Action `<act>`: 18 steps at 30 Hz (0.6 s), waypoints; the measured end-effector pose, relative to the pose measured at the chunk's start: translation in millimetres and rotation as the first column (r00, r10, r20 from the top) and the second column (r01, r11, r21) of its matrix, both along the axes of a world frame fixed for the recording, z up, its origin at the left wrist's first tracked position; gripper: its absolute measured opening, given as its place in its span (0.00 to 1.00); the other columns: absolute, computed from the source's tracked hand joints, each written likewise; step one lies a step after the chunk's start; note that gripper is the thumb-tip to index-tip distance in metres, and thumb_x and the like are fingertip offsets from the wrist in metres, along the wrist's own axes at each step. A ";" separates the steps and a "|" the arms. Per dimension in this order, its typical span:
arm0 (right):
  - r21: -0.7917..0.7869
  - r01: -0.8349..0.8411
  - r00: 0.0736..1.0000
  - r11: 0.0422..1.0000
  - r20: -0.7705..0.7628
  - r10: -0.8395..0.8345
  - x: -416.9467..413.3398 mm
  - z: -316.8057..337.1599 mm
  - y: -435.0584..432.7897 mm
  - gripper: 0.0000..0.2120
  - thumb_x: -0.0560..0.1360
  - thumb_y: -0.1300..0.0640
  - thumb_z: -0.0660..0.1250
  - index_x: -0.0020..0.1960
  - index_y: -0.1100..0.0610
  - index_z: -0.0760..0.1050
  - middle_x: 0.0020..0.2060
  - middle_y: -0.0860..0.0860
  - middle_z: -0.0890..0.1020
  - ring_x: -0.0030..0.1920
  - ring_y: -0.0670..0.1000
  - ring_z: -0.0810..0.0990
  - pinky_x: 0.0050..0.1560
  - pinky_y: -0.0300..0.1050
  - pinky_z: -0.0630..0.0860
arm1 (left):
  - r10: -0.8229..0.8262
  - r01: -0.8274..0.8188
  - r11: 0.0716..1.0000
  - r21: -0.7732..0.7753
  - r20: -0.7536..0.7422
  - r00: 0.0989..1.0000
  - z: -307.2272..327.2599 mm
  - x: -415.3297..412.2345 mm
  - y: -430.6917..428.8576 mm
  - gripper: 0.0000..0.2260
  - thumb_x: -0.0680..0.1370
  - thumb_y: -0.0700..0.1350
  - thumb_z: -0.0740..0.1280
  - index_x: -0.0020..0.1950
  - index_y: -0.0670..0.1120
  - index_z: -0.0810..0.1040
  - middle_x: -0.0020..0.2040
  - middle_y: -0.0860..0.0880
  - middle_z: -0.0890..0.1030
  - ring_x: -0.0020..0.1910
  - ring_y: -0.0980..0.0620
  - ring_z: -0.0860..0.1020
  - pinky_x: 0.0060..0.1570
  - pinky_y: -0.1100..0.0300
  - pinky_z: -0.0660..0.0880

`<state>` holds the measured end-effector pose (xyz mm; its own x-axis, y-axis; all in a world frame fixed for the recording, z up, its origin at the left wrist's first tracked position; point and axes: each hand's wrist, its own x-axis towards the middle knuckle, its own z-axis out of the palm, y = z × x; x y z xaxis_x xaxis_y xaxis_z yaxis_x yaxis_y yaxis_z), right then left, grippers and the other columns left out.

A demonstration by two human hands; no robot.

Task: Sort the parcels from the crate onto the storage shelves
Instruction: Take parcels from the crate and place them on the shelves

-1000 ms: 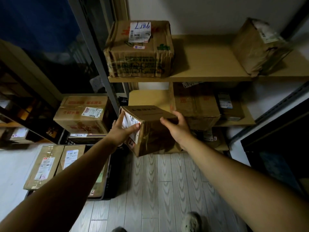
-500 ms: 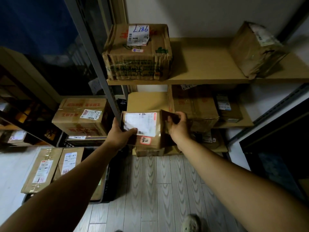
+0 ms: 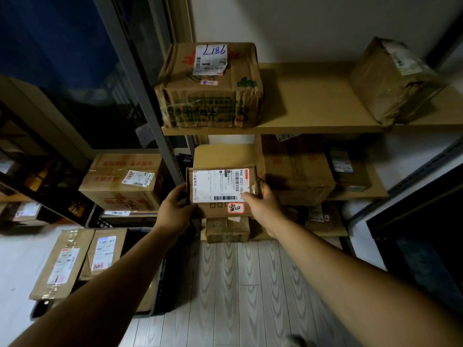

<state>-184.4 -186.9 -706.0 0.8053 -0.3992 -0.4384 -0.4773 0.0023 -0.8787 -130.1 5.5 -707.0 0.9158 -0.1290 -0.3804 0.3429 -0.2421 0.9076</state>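
at the storage shelves, 12 o'clock of frame, a person is holding a small labelled parcel [image 3: 220, 191] just before the middle shelf [image 3: 375, 187]. the left hand [image 3: 175, 211] is gripping its 9 o'clock side and the right hand [image 3: 263, 206] its 3 o'clock side, fingers [image 3: 181, 191] curling round the cardboard. the placing step is seemingly under way; the next move is likely calling for easing the parcel forward, keeping it level beside the larger box [image 3: 298, 171] at 3 o'clock. at 8 o'clock, a black crate [image 3: 161, 294] is carrying two flat parcels [image 3: 62, 261], apparently awaiting sorting.
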 end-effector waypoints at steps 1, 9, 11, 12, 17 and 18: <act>-0.036 0.014 1.000 0.999 -0.002 -0.014 4.7 -4.6 -0.6 0.21 0.78 0.57 0.65 0.69 0.49 0.66 0.61 0.47 0.76 0.57 0.48 0.77 0.46 0.34 0.72 | 0.001 -0.002 1.000 0.026 0.033 0.999 -2.4 5.4 -1.5 0.26 0.76 0.35 0.66 0.72 0.48 0.65 0.63 0.45 0.76 0.55 0.48 0.79 0.38 0.63 0.79; -0.189 0.019 1.000 0.982 0.012 -0.018 85.1 -73.5 -15.1 0.27 0.78 0.53 0.63 0.75 0.49 0.59 0.69 0.51 0.70 0.69 0.54 0.69 0.62 0.49 0.70 | -0.243 0.152 0.909 0.387 0.196 0.950 -68.3 90.0 -27.2 0.28 0.69 0.52 0.70 0.68 0.55 0.67 0.62 0.50 0.75 0.59 0.50 0.76 0.56 0.47 0.77; -0.218 0.010 1.000 0.976 0.002 -0.010 97.7 -88.7 -19.6 0.27 0.79 0.52 0.62 0.75 0.49 0.57 0.70 0.51 0.69 0.70 0.55 0.68 0.64 0.52 0.69 | -0.283 0.167 0.884 0.437 0.215 0.935 -78.3 100.8 -35.5 0.22 0.72 0.50 0.69 0.66 0.53 0.70 0.61 0.50 0.76 0.58 0.51 0.77 0.57 0.51 0.77; -0.227 0.006 1.000 0.974 -0.002 -0.006 103.9 -97.9 -21.6 0.27 0.79 0.52 0.61 0.76 0.49 0.56 0.71 0.51 0.68 0.70 0.55 0.67 0.65 0.52 0.69 | -0.282 0.158 0.882 0.443 0.228 0.932 -82.9 103.7 -41.1 0.20 0.74 0.47 0.67 0.66 0.52 0.71 0.61 0.50 0.76 0.58 0.51 0.77 0.57 0.52 0.76; -0.339 -0.033 0.997 0.940 -0.075 0.008 126.7 -127.5 -23.1 0.31 0.81 0.50 0.57 0.78 0.50 0.45 0.76 0.54 0.58 0.74 0.58 0.59 0.71 0.58 0.63 | -0.352 0.217 0.863 0.456 0.236 0.906 -107.9 115.7 -59.1 0.18 0.79 0.38 0.60 0.68 0.50 0.70 0.66 0.49 0.72 0.65 0.48 0.72 0.60 0.57 0.70; -0.346 -0.050 0.995 0.937 -0.095 0.018 129.8 -131.1 -23.2 0.32 0.81 0.51 0.57 0.78 0.49 0.43 0.76 0.54 0.57 0.74 0.58 0.59 0.71 0.58 0.63 | -0.387 0.247 0.851 0.463 0.235 0.892 -110.6 117.4 -61.6 0.21 0.79 0.36 0.59 0.71 0.50 0.67 0.70 0.49 0.68 0.68 0.47 0.69 0.61 0.58 0.68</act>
